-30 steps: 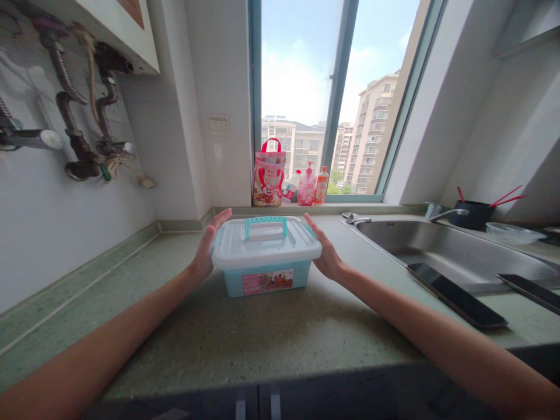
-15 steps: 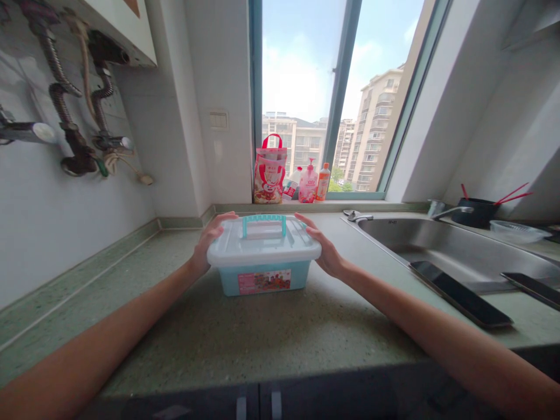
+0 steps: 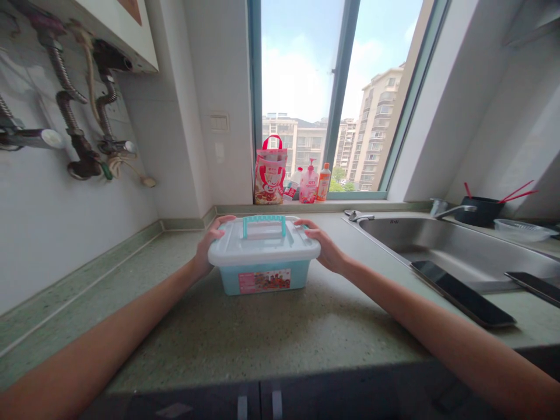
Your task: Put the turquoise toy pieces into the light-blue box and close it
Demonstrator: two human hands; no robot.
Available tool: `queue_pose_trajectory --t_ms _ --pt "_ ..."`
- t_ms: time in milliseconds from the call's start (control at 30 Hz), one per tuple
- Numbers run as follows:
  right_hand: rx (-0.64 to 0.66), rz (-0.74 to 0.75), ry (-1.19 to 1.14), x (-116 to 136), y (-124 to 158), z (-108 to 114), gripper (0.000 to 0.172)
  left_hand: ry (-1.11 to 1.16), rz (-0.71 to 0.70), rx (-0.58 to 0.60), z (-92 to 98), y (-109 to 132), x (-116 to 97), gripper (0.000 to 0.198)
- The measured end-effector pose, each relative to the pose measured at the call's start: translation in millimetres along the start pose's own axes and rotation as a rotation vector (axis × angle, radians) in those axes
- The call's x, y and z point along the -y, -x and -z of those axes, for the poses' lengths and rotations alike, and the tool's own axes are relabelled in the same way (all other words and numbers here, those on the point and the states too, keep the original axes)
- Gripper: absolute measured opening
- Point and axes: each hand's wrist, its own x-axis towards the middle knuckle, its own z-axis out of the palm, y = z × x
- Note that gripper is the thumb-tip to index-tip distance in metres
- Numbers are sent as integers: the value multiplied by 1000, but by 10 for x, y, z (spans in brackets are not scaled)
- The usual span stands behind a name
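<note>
Head view: left hand (image 3: 207,249) and right hand (image 3: 327,249), grip clasping a lidded box (image 3: 262,249), bag (image 3: 270,181) behind, sink (image 3: 441,248) rightward.

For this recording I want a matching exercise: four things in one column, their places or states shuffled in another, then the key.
Things:
1. Lidded box
2. Pump bottle
3. Switch plate
4. Black container

Places or states:
A. On the wall, left of the window
B. Has red sticks poking out
C. Between the left hand and right hand
D. Standing on the windowsill

Pairs: 1-C, 2-D, 3-A, 4-B
</note>
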Motion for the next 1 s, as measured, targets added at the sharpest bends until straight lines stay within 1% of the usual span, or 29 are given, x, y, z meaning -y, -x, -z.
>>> queue_pose_trajectory --t_ms 100,233,600,800,1000 --pt "12 5 17 20 7 -4 37 3 20 17 15 -9 -13 57" --pt "32 10 32 42 9 -1 35 3 51 44 37 -22 -30 61" --pt "28 -26 33 93 25 -7 35 -30 59 72 23 24 -56 56" --pt "36 -32 13 69 9 21 33 -39 50 73 39 9 -44 54" --pt "44 -41 -1 58 -8 37 34 -23 55 88 46 6 -41 56"
